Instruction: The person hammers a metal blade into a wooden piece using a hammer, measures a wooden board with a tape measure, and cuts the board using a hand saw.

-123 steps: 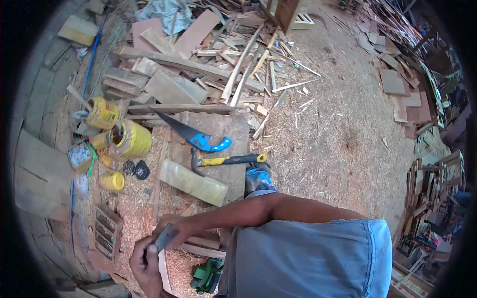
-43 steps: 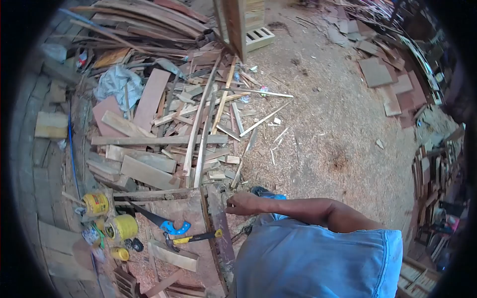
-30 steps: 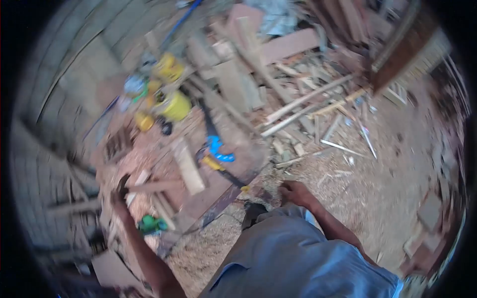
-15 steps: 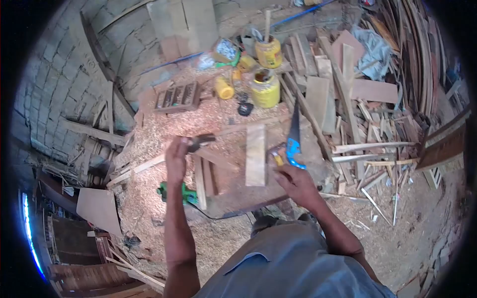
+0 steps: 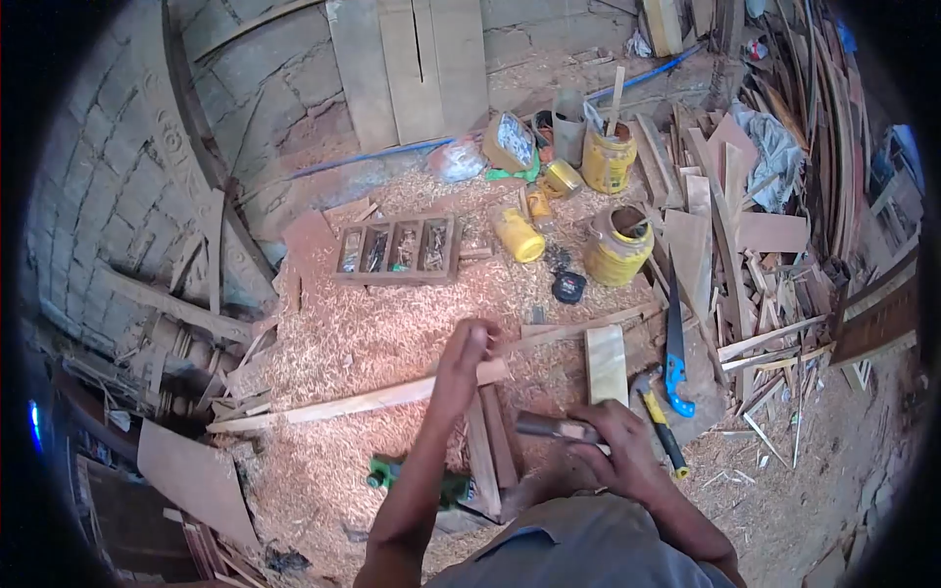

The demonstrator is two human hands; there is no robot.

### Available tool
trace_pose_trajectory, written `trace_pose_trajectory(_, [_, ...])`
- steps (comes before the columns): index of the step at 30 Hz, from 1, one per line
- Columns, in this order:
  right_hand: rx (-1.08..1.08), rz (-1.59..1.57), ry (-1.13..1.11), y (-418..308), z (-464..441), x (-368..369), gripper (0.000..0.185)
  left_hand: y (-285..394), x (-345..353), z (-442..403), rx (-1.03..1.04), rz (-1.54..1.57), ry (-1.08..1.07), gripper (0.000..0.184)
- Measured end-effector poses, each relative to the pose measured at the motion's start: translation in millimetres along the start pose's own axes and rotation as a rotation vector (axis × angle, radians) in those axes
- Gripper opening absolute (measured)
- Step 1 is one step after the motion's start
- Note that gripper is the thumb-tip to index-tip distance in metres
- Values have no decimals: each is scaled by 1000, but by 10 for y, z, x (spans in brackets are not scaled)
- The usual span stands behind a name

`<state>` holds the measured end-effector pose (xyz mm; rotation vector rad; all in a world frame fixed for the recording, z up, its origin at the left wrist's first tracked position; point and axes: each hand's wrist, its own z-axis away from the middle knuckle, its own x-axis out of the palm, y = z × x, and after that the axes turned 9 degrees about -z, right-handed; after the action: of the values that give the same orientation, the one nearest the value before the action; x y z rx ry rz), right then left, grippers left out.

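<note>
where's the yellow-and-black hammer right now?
In the head view, right of centre: the yellow-and-black hammer lies between the pale board and the blue-handled handsaw, just right of the right hand.

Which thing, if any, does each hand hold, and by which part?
The right hand holds a short dark tool by one end, the other end sticking out. Whether the left hand holds anything cannot be told.

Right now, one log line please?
right hand: holding dark-ended tool; left hand: near pale strip, contact unclear; hammer: beside blue-handled saw
</note>
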<state>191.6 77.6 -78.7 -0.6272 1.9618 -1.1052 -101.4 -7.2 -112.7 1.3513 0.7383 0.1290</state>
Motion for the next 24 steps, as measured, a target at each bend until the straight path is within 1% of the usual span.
trace_pose_trajectory(1, [1,24,19,-20,-8,29,47,-387,-130,-371,-58,-136,0,43])
trace_pose_trajectory(3, [27,38,54,8,-33,106,45,-1162,-282,-1120,18,-593,115,52])
trace_pose_trajectory(4, [56,27,70,27,-26,133,45,-1739,-285,-1588,86,-783,244,53])
trace_pose_trajectory(5, [95,18,90,32,-22,145,45,-2153,-271,-1931,154,-966,369,54])
trace_pose_trajectory(7, [138,7,117,24,-59,132,44,-2265,-324,-2154,136,-1225,388,46])
trace_pose_trajectory(9, [215,-22,167,60,-23,124,44,-1955,-353,-2111,-24,-1213,300,39])
trace_pose_trajectory(12, [383,-56,306,20,17,135,42,-2193,-226,-2068,6,-1146,434,35])
trace_pose_trajectory(13, [372,-100,360,77,50,146,41,-2186,-210,-1981,-46,-1111,366,36])
trace_pose_trajectory(16, [346,-62,394,78,35,97,39,-2474,-29,-1723,105,-1070,407,36])
trace_pose_trajectory(17, [342,-111,405,87,-1,106,38,-2664,73,-1670,200,-1058,488,38])
trace_pose_trajectory(19, [363,-157,421,90,-35,112,37,-2410,280,-1396,153,-999,455,40])
trace_pose_trajectory(21, [326,-113,378,65,-100,114,36,-2366,401,-1148,98,-1060,292,40])
trace_pose_trajectory(23, [290,-68,322,109,-131,111,37,-2297,532,-927,147,-1059,242,30])
trace_pose_trajectory(24, [264,-52,296,127,-165,130,38,-2206,567,-865,163,-1044,220,30])
